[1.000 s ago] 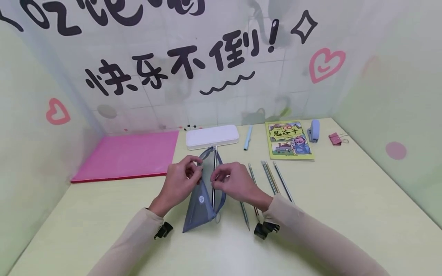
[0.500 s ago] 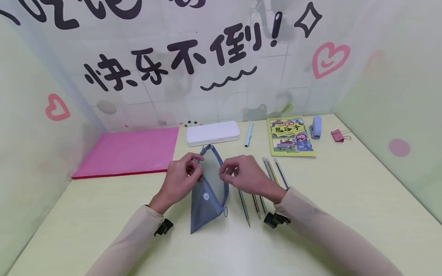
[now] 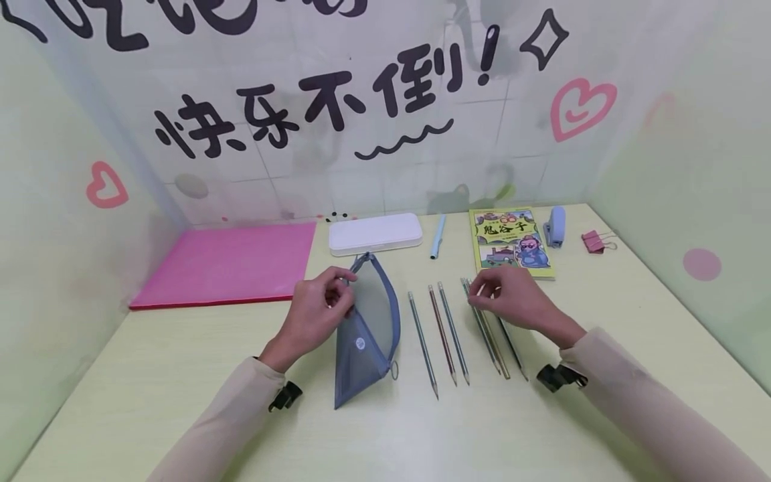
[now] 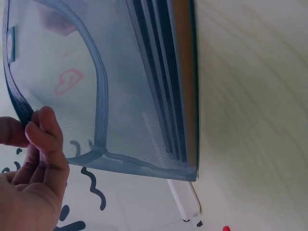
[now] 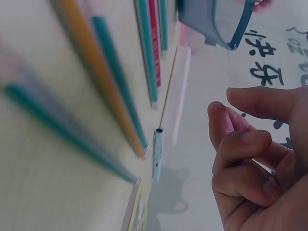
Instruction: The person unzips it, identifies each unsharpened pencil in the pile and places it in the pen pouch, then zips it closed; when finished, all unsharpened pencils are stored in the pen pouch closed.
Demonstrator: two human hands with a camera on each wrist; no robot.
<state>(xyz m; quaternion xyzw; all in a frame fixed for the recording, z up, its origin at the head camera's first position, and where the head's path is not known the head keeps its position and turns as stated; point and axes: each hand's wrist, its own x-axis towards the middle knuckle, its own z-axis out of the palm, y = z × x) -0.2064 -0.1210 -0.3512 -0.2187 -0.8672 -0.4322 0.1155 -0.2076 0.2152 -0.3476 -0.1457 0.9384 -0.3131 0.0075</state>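
Observation:
My left hand (image 3: 313, 314) pinches the rim of a blue-grey mesh pencil pouch (image 3: 355, 365), which stands with its mouth spread wide. Through the mesh in the left wrist view, several pencils (image 4: 161, 72) show inside along one side. My right hand (image 3: 518, 298) hovers above a group of pencils (image 3: 489, 335) on the table, thumb and forefinger slightly apart and nothing between them. In the right wrist view a yellow pencil (image 5: 98, 72) lies below that hand, apart from it. Between pouch and right hand lie three more pencils, the middle one dark red (image 3: 442, 335).
Along the back are a pink folder (image 3: 229, 264), a white pencil box (image 3: 375, 234), a light blue pen (image 3: 438, 237), a comic-style book (image 3: 500, 234), a blue stapler (image 3: 555, 226) and a pink binder clip (image 3: 595, 242). Walls enclose the pale table (image 3: 241, 402).
A pencil that my right hand held at the pouch mouth has gone from sight into the pouch. That hand then moved right, over the right-hand pencils. My left hand keeps its place on the rim.

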